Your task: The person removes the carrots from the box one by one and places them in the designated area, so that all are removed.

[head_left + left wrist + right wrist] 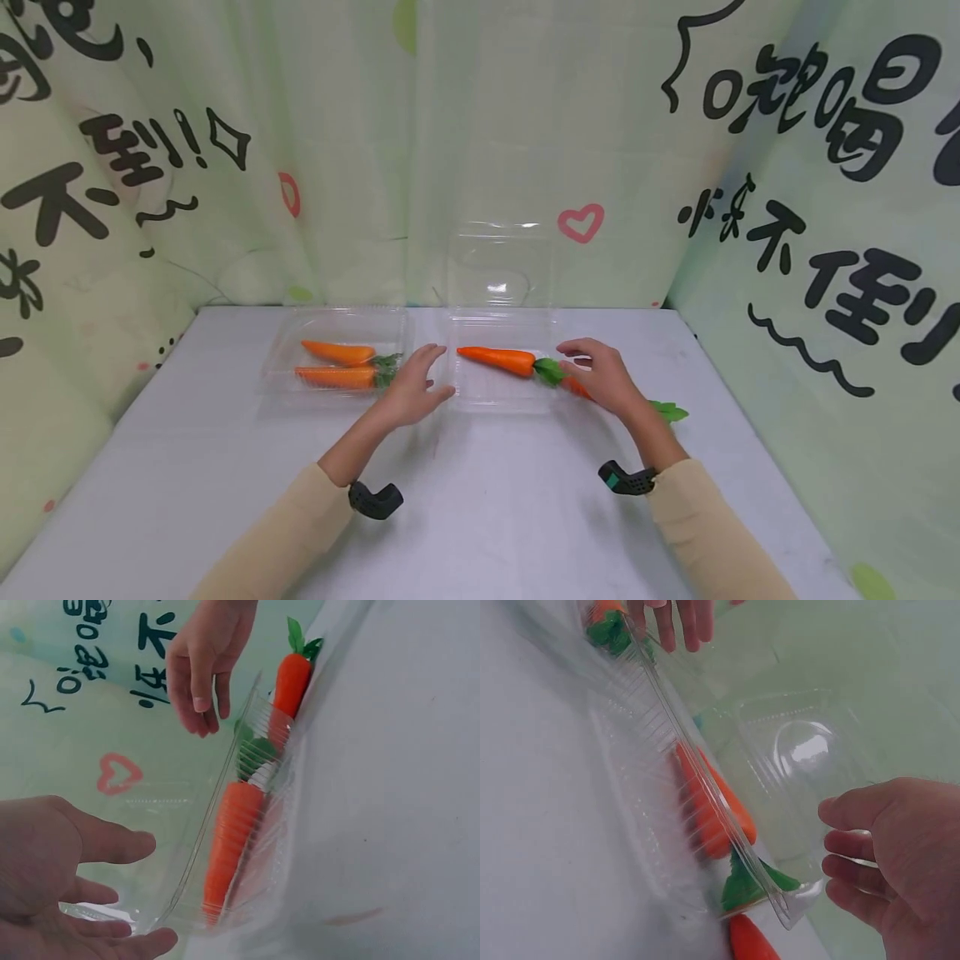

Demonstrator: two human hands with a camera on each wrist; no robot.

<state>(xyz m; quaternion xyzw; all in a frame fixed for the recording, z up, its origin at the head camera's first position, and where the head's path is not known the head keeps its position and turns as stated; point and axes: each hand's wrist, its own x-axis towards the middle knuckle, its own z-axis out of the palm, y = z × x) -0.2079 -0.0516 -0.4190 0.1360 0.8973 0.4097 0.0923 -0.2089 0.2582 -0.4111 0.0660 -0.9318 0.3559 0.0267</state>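
Observation:
A clear plastic box (491, 402) stands on the table with its lid (498, 260) raised at the back. One orange carrot (497, 358) with green leaves lies inside it. My left hand (411, 393) hovers by the box's left side, fingers spread and holding nothing. At the opposite side is my right hand (606, 382), its fingers loosely bent over the leafy end, also holding nothing. Outside the box on the right lies another carrot (293, 679), partly hidden by the right hand in the head view; its leaves (669, 411) show past the wrist.
To the left stands a second clear box (281, 367) holding two carrots with leaves. A white table (480, 517) bears everything. Behind and to the sides hangs a pale green curtain (345, 167) with black lettering. Each wrist wears a black band (375, 502).

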